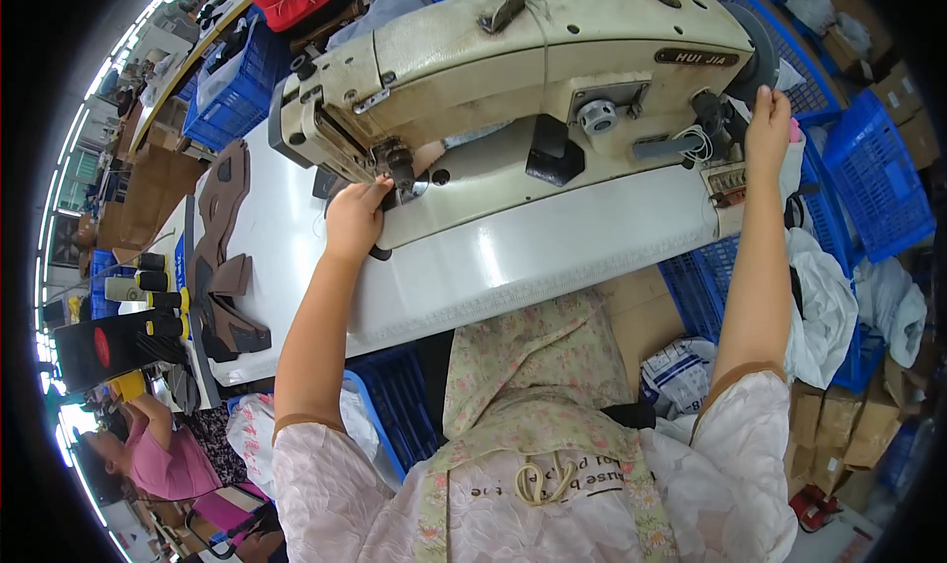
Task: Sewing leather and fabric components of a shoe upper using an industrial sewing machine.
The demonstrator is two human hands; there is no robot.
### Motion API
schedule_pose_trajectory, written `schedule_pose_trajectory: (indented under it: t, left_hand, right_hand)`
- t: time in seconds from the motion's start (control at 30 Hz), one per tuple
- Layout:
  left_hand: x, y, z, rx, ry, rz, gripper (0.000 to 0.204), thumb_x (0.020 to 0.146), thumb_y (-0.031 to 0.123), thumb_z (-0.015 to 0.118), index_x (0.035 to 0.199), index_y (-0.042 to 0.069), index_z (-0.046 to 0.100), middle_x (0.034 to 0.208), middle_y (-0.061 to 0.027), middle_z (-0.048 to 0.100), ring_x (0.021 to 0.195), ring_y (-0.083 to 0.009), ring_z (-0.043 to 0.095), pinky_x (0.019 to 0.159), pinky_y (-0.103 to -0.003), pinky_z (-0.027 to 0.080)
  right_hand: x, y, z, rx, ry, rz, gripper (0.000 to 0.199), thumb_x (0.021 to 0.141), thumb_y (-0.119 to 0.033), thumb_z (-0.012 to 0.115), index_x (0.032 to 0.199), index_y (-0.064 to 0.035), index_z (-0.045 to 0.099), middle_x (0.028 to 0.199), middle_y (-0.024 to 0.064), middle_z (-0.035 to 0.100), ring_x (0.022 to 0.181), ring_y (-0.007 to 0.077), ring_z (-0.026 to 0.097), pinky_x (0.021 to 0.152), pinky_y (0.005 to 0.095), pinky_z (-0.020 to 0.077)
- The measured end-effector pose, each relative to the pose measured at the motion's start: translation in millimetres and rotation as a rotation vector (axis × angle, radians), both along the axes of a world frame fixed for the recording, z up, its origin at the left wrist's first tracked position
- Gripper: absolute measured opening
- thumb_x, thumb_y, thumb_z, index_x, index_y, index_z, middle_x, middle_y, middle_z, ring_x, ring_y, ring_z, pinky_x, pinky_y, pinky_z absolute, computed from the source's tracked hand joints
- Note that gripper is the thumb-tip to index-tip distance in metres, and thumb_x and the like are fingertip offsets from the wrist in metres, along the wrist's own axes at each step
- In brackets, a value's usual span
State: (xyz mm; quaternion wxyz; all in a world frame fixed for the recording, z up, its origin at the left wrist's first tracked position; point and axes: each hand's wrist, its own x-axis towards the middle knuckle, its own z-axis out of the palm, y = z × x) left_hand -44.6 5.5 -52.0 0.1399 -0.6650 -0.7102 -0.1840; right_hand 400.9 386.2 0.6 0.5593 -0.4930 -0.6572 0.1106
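Observation:
A cream industrial sewing machine [464, 80] stands on a white table [513, 257] in front of me. My left hand [353, 223] is beside the needle and presser foot [400, 169], its fingers drawn together. A dark brown edge shows next to that hand, but what its fingertips pinch is hidden. At the machine's right end, my right hand [769, 124] has its fingers closed on the rim of the dark handwheel [758, 55]. Several brown shaped pieces [225, 193] lie in a row along the table's left side.
Thread spools [153, 281] stand left of the table. Blue plastic crates [878, 164] and white bags [824, 307] crowd the right side. Another blue crate [395, 395] sits below the front edge. A person in pink [173, 445] works at the lower left.

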Motion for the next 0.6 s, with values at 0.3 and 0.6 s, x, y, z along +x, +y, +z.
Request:
schedule_pose_trajectory:
  t: [0.3, 0.6]
  left_hand:
    - [1, 7, 3, -0.087, -0.066, -0.014, 0.045, 0.067, -0.005, 0.054, 0.109, 0.006, 0.066, 0.1, -0.0128, 0.069, 0.086, -0.0355, 0.061, 0.078, -0.046, 0.05]
    - [-11, 1, 3, -0.207, 0.085, 0.078, 0.042, 0.069, -0.005, 0.052, 0.11, 0.004, 0.061, 0.094, -0.0186, 0.064, 0.085, -0.0432, 0.059, 0.072, -0.051, 0.047]
  right_hand:
    - [20, -4, 34, -0.151, -0.124, 0.16, 0.061, 0.098, -0.048, 0.053, 0.134, 0.0006, 0.051, 0.13, 0.0224, 0.058, 0.122, 0.0303, 0.056, 0.103, 0.0358, 0.0409]
    - [98, -54, -25, -0.232, -0.727, 0.51, 0.015, 0.072, 0.001, 0.064, 0.086, -0.002, 0.07, 0.091, 0.0107, 0.064, 0.088, 0.0284, 0.062, 0.081, 0.0351, 0.0502]
